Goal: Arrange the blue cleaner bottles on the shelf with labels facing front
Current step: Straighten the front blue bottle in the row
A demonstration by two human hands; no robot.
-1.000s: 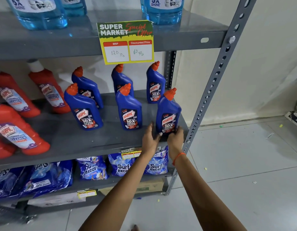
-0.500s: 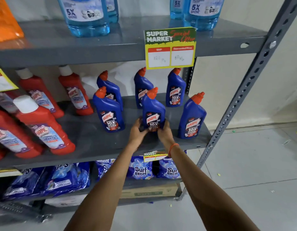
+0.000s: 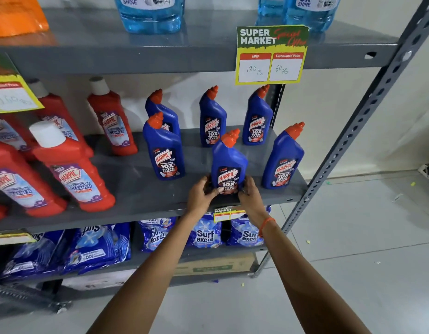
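Several blue cleaner bottles with orange caps stand on the grey middle shelf [image 3: 146, 194]. My left hand [image 3: 201, 195] and my right hand [image 3: 249, 195] grip the base of the front middle bottle [image 3: 229, 162] from both sides; its label faces front. To its right stands the front right bottle [image 3: 283, 157], to its left the front left bottle [image 3: 164, 150], both with labels forward. Behind them are the back left bottle [image 3: 164, 112], partly hidden, the back middle bottle [image 3: 212, 116] and the back right bottle [image 3: 256, 116].
Red bathroom-cleaner bottles [image 3: 71, 169] fill the shelf's left half. A price sign [image 3: 271, 54] hangs from the upper shelf, which holds pale blue liquid bottles [image 3: 150, 13]. Blue detergent packs [image 3: 203, 233] lie on the lower shelf. A perforated steel upright [image 3: 353, 131] bounds the right side.
Both hands left the front right bottle and moved left to the front middle bottle, which they now hold. The camera view shifted left and nearer.
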